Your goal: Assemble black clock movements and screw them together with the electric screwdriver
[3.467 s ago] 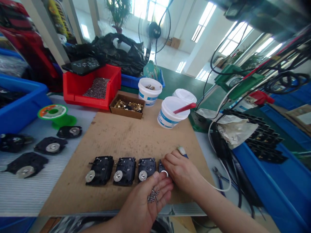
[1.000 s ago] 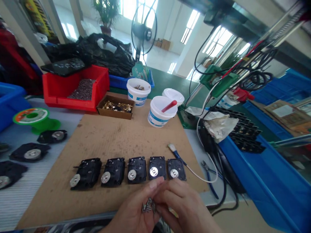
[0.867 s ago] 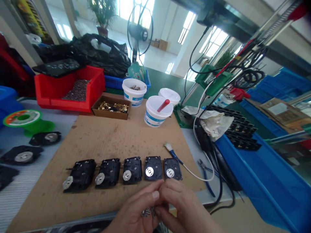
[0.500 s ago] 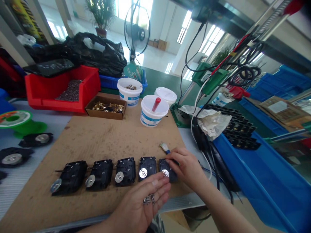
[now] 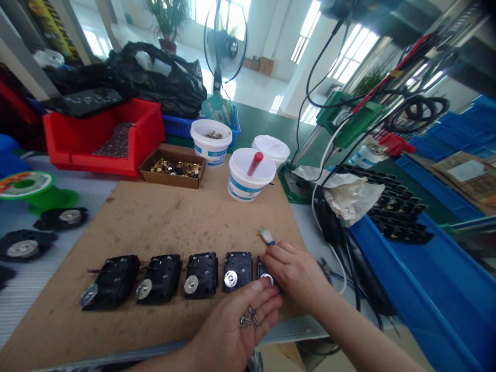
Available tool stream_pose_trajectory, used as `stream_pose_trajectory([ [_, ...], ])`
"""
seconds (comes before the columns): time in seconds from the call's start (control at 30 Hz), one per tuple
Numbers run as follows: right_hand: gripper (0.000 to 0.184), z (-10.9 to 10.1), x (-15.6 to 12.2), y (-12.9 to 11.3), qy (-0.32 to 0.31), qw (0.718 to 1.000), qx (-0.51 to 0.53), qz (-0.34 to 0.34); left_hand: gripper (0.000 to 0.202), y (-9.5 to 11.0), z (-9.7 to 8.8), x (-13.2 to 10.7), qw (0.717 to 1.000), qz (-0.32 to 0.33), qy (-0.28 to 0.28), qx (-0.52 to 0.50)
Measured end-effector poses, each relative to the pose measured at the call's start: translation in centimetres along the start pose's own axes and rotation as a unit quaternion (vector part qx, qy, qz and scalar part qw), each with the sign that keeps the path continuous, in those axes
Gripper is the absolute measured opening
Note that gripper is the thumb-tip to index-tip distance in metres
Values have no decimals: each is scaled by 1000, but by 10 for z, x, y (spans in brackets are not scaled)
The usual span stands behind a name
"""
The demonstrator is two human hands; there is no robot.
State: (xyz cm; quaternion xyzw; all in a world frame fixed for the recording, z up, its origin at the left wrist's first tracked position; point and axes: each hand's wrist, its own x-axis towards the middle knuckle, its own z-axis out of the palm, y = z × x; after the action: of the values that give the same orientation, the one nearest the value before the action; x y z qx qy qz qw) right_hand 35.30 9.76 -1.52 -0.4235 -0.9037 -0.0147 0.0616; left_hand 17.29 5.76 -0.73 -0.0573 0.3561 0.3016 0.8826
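Back on the black plastic housing (image 5: pixel 261 268), my right hand (image 5: pixel 296 279) closes narrow on its silver ring (image 5: pixel 267 279); my open left palm (image 5: pixel 227 330) holds small steel screws (image 5: pixel 247 319), and a tilt can spill them.

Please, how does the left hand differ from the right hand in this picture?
The left hand lies palm up and carries small screws on its open palm, while the right hand faces palm down with no screws showing. The right hand covers the last black unit in the row, but the left hand sits lower, nearer the viewer. Both are bare and over the cardboard sheet.
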Motion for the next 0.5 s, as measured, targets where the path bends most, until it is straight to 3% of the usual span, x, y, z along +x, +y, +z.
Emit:
stream_pose_trajectory([
  [0.5,21,3,4,0,21,1000,1,21,53,4,12,1,999,-11,11,30],
])
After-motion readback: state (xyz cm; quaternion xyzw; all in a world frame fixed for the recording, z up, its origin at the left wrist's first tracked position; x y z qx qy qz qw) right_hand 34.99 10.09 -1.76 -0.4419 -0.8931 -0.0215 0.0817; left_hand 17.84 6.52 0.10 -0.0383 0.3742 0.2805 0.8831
